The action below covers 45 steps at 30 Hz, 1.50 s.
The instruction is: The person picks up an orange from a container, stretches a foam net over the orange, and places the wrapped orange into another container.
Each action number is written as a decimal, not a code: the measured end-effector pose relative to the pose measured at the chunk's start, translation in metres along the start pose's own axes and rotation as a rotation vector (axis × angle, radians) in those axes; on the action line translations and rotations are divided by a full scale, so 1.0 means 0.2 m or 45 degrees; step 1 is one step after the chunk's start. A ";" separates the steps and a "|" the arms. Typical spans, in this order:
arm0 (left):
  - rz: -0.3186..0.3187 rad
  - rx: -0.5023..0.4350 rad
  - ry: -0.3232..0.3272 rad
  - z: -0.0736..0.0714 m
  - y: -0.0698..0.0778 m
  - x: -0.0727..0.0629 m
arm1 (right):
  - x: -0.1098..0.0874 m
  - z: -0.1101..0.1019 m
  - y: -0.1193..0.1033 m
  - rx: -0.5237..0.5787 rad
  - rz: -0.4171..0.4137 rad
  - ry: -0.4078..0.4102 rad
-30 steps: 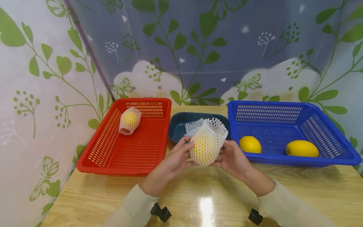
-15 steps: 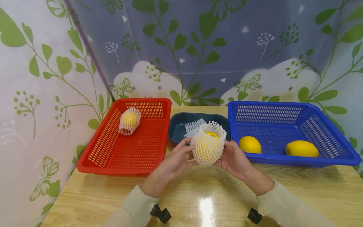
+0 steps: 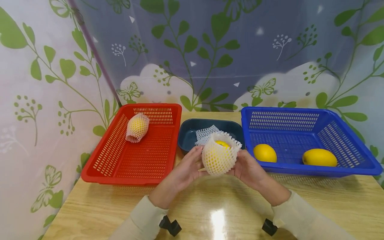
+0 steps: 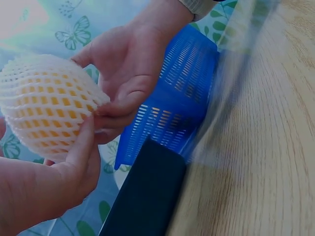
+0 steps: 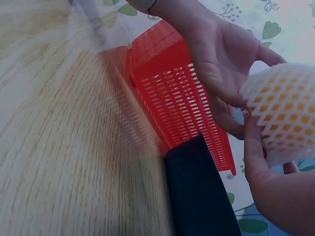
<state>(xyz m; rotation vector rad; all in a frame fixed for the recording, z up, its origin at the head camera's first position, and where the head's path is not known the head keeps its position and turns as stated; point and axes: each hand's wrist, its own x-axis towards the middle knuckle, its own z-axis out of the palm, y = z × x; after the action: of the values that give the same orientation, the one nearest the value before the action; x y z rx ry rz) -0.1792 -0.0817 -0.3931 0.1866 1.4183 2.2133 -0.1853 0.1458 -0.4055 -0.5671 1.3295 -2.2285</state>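
Note:
Both hands hold up a yellow fruit [image 3: 222, 144] in a white foam net sleeve [image 3: 216, 160] over the front of the dark teal tray. My left hand [image 3: 187, 170] grips its left side, and my right hand [image 3: 247, 168] grips the right. At the top the sleeve gapes, and a patch of yellow skin shows inside. In the left wrist view the fingers of both hands meet under the foam net [image 4: 54, 103]. Fingertips behind the fruit are partly hidden. Another foam net [image 3: 205, 134] lies in the teal tray [image 3: 187, 133].
At left stands a red basket [image 3: 147, 160] with a net-wrapped yellow fruit [image 3: 138, 127] inside. A blue basket [image 3: 288, 136] at right holds a rounder-looking yellow fruit [image 3: 264, 153] and an oval one. All stand on a wooden table [image 3: 192, 206], with a patterned curtain behind.
The fruit's sleeve has tipped toward the camera, so its open top and yellow skin now show. The sleeve's upper rim sits lower than before. Both hands stay in about the same place.

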 end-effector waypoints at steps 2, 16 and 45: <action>0.016 -0.002 -0.019 0.00 -0.01 0.00 | 0.00 0.00 0.00 -0.022 -0.001 0.001; 0.022 -0.029 -0.025 -0.01 -0.01 -0.01 | 0.00 0.00 0.01 -0.034 0.038 0.038; 0.005 0.004 0.024 -0.01 -0.05 0.00 | -0.02 0.00 0.02 0.100 0.040 -0.069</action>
<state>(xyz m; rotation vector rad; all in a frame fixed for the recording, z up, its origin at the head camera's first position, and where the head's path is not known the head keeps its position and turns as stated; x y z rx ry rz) -0.1769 -0.0798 -0.4032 0.1701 1.4329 2.2212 -0.1814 0.1478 -0.4096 -0.5696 1.2108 -2.2132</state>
